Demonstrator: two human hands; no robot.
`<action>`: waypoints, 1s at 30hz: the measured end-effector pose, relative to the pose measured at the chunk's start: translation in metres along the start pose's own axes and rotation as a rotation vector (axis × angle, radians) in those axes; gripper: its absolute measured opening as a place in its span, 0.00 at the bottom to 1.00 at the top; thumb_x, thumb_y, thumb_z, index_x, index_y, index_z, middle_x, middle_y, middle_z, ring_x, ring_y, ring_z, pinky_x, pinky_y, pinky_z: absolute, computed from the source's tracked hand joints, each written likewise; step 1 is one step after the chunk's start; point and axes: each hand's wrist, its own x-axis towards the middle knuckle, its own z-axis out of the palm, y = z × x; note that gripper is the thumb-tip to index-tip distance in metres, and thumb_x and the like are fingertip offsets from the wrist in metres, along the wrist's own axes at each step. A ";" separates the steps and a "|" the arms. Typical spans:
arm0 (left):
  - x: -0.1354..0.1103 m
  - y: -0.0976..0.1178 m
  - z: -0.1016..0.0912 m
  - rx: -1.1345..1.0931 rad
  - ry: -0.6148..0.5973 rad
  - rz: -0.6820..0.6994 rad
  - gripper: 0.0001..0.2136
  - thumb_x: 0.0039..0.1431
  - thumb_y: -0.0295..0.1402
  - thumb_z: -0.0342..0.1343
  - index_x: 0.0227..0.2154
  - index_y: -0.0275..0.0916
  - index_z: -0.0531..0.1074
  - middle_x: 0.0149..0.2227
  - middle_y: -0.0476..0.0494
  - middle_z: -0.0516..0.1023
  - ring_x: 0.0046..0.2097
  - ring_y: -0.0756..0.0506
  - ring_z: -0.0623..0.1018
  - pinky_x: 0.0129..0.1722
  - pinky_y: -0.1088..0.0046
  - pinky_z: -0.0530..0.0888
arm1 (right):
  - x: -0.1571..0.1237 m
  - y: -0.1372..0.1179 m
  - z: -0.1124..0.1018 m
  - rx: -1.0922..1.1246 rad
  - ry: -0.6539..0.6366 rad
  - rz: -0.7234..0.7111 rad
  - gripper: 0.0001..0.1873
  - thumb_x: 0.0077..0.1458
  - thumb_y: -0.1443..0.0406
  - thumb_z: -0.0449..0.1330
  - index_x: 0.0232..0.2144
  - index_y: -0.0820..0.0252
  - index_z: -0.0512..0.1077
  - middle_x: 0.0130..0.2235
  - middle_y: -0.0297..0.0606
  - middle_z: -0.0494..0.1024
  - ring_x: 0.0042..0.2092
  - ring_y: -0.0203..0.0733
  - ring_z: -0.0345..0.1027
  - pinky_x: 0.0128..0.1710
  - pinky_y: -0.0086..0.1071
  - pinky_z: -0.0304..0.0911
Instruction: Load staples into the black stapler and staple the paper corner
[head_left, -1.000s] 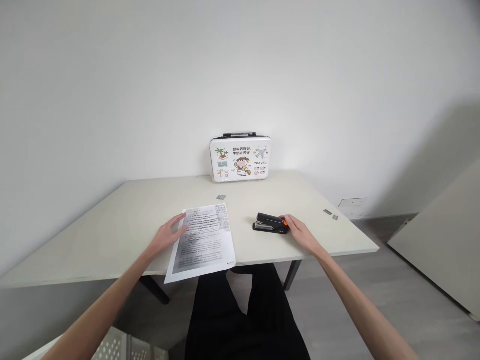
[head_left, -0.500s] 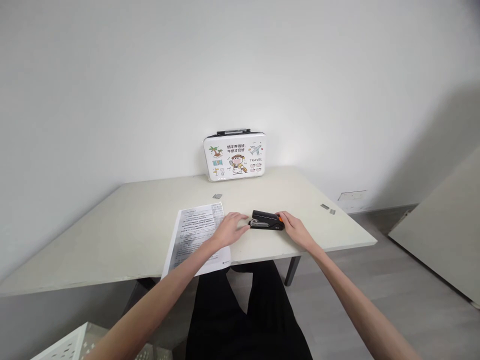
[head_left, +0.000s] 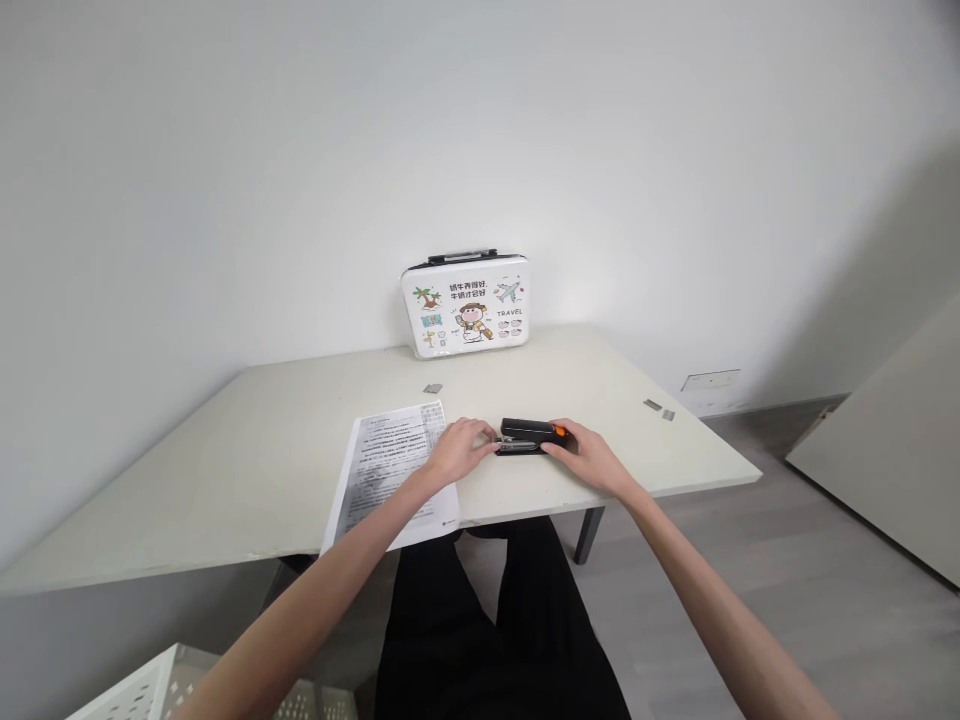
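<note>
A black stapler [head_left: 527, 434] with an orange rear tab lies on the white table [head_left: 262, 450], and both my hands are on it. My left hand [head_left: 463, 449] pinches its front end, fingers curled. My right hand [head_left: 583, 455] grips its rear end by the orange tab. A printed sheet of paper [head_left: 393, 470] lies just left of my left hand, its lower edge hanging over the table's front edge.
A white cartoon-printed case [head_left: 465, 305] with a black handle stands against the wall at the back. Small strips of staples lie at the table's middle back [head_left: 433, 388] and right side [head_left: 659, 409]. A white perforated crate [head_left: 142, 690] sits low at the left.
My left hand left the paper and moved right to the stapler's front end. My right hand stayed at the rear and closed on it. The stapler shifted slightly left.
</note>
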 end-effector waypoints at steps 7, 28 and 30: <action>-0.014 -0.020 -0.019 0.001 -0.010 0.043 0.13 0.69 0.45 0.56 0.44 0.43 0.78 0.47 0.41 0.83 0.52 0.36 0.79 0.55 0.54 0.74 | -0.002 -0.001 -0.002 0.013 -0.008 0.019 0.22 0.63 0.49 0.59 0.53 0.53 0.73 0.53 0.44 0.81 0.51 0.54 0.75 0.52 0.45 0.69; 0.060 -0.168 -0.057 0.222 0.078 -0.275 0.21 0.67 0.37 0.50 0.57 0.34 0.75 0.49 0.31 0.78 0.53 0.34 0.77 0.59 0.55 0.70 | -0.009 -0.001 0.000 0.037 0.004 0.099 0.25 0.64 0.45 0.59 0.56 0.49 0.73 0.56 0.43 0.80 0.56 0.57 0.75 0.55 0.49 0.71; 0.067 -0.183 -0.060 0.226 0.032 -0.264 0.23 0.67 0.40 0.51 0.59 0.35 0.74 0.48 0.33 0.77 0.52 0.35 0.77 0.57 0.58 0.71 | -0.009 -0.003 0.000 0.040 -0.003 0.100 0.24 0.65 0.45 0.59 0.56 0.48 0.73 0.57 0.43 0.80 0.56 0.57 0.74 0.55 0.50 0.72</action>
